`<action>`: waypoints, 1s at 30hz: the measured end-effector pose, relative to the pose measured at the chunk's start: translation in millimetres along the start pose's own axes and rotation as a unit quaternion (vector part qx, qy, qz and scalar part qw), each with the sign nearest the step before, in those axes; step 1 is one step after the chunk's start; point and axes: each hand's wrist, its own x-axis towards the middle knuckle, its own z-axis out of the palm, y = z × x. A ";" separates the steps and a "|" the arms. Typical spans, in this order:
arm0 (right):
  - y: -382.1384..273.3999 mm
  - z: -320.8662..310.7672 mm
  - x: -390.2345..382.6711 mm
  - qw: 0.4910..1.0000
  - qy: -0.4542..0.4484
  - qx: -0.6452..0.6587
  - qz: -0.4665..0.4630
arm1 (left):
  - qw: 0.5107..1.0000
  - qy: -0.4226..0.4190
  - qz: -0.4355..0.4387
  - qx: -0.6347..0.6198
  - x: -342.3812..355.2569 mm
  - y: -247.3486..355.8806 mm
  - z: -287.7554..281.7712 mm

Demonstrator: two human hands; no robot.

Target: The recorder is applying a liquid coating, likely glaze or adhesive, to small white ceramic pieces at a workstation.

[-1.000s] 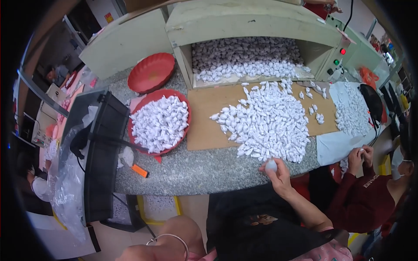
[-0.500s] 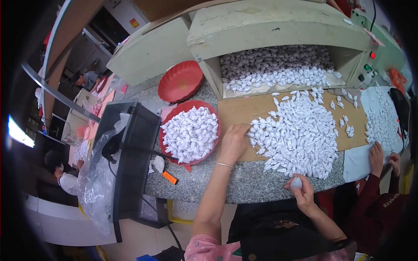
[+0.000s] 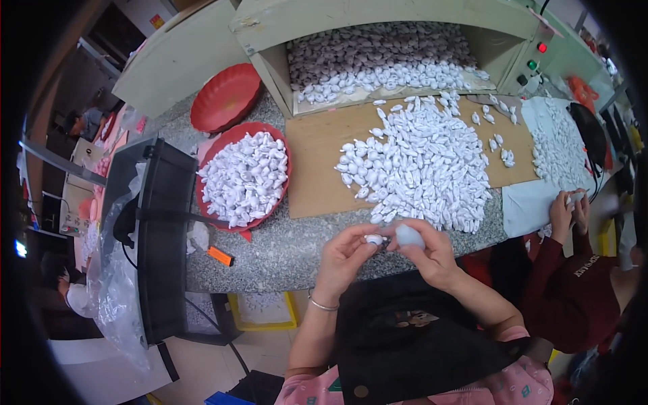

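Note:
Close together at the counter's front edge, both my hands work over the near side of a pile. My left hand (image 3: pixel 343 260) pinches a small white rounded piece (image 3: pixel 373 239) between thumb and fingers. In my right hand (image 3: pixel 433 256) is a pale, translucent, egg-shaped tool (image 3: pixel 409 236), its tip turned toward the white piece. Whether tip and piece touch is too small to tell. Just beyond lies the broad pile of small white pieces (image 3: pixel 432 162), rounder at its left, longer at its right. A red scalloped basin (image 3: pixel 288 177), heaped with white pieces, stands to the left.
A second red basin (image 3: pixel 226 98) sits behind. At the back, an open-fronted cabinet (image 3: pixel 378 20) holds many pieces. An orange object (image 3: pixel 220 256) lies on the granite counter (image 3: pixel 290 246), beside a dark bin (image 3: pixel 175 223). At right, a co-worker's hands (image 3: pixel 568 214) work by a white cloth (image 3: pixel 530 206).
My left hand has come from the pile's left edge to meet my right hand, now with a white piece in its fingers. The whole view has shifted.

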 end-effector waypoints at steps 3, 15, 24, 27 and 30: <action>4.4 7.7 -9.5 0.998 -0.043 -0.041 0.007 | 0.997 0.031 0.036 -0.054 -2.5 2.2 9.3; 10.6 -2.8 -25.1 1.000 -0.013 -0.008 0.008 | 0.999 0.030 -0.011 0.008 -4.0 -8.5 19.6; 16.4 3.0 -28.6 0.997 -0.015 0.064 0.052 | 0.997 0.066 0.025 -0.008 3.5 -15.4 15.0; 11.1 -10.9 -26.7 0.999 0.018 0.030 0.017 | 0.998 0.060 0.005 0.022 -0.6 -13.1 13.9; 1.1 -26.5 -30.2 0.998 0.054 -0.032 -0.003 | 0.998 0.057 -0.001 0.027 -3.4 -12.2 10.0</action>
